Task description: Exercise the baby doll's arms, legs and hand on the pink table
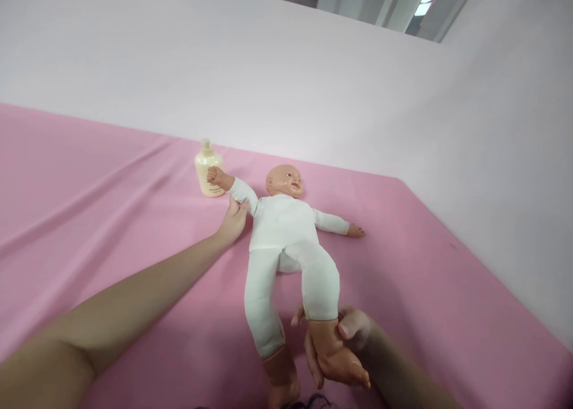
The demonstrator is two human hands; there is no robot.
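Now my left hand [233, 221] pinches the doll [286, 230] by its sleeve at mid-frame, my right hand [342, 346] grips its foot (lower centre); the bottle [207, 169] stands untouched beyond, cap on.

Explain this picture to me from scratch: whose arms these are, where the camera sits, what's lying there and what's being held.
One picture, from a camera worn on a person's head, looking down at their own bare arms. A baby doll in white clothes lies face-up on a pink cloth. The left hand grips the doll's upper arm near the shoulder. The right hand has its fingers wrapped around one doll foot. A cream bottle stands upright behind the doll's raised fist. Behind is a pale wall.
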